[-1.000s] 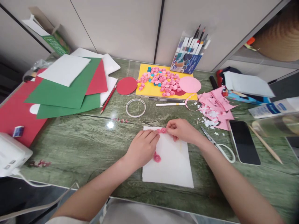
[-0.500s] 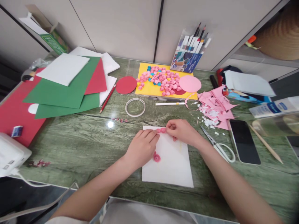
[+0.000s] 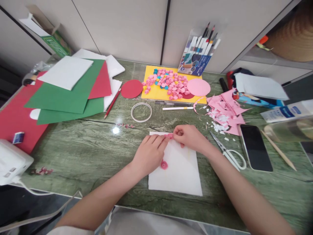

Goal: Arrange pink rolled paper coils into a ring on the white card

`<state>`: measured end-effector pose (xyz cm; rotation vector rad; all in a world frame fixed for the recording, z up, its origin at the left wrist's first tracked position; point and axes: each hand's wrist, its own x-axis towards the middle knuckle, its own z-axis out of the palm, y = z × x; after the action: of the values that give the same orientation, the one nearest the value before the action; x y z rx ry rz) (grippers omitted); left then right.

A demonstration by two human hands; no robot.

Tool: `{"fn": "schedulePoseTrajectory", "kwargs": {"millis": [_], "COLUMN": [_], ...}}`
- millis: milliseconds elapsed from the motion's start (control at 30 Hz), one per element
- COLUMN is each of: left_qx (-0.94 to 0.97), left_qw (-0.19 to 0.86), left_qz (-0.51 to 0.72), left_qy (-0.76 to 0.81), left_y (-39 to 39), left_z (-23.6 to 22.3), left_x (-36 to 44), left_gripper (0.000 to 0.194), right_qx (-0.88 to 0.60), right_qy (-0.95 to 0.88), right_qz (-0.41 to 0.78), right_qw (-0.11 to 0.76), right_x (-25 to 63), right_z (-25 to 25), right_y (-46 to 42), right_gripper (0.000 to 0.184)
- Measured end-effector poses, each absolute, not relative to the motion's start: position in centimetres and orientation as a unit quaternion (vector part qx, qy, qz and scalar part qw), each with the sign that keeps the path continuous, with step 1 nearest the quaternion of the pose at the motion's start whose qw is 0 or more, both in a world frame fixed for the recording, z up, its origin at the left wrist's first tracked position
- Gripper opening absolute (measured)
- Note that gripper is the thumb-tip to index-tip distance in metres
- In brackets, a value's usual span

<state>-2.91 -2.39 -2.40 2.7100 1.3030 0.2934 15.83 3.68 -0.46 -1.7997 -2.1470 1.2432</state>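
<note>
A white sheet (image 3: 181, 173) lies under both hands. My left hand (image 3: 149, 151) rests over its left side, fingers stretched out, fingertips touching pink paper coils at the top edge. My right hand (image 3: 189, 137) has thumb and forefinger pinched at the right side of a small pink rolled paper coil (image 3: 170, 135). Lower down, another pink coil (image 3: 164, 165) sits on the sheet beside my left hand, which partly covers what adjoins it. A bit of pink also shows below my right fingers.
Scissors (image 3: 232, 156) and a phone (image 3: 256, 147) lie to the right, below pink paper scraps (image 3: 226, 109). Behind the sheet are a tape ring (image 3: 132, 112), a white stick (image 3: 177, 108) and many coils on yellow card (image 3: 151, 94). Green card (image 3: 66, 94) is stacked at left.
My left fingertips have shifted slightly to the right along the top coils. My right hand stays almost in place, still pinching.
</note>
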Motion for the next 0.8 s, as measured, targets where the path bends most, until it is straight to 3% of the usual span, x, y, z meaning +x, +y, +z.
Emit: {"fn": "schedulePoseTrajectory", "kwargs": {"millis": [333, 800], "left_qx": [0.877, 0.881], "left_qw": [0.063, 0.034], "left_qz": [0.074, 0.081], "left_qy": [0.471, 0.466], "left_y": [-2.49, -2.51], "left_z": [-2.44, -2.55], "left_x": [-2.2, -2.28], "left_gripper": [0.053, 0.047], "right_qx": [-0.585, -0.576], "right_qy": [-0.705, -0.699], "right_qz": [0.399, 0.422], "right_qw": [0.039, 0.046], "right_x": [15.84, 16.14], "right_z": [-0.62, -0.83], "right_y": [3.63, 3.74], "right_gripper": [0.019, 0.021]}}
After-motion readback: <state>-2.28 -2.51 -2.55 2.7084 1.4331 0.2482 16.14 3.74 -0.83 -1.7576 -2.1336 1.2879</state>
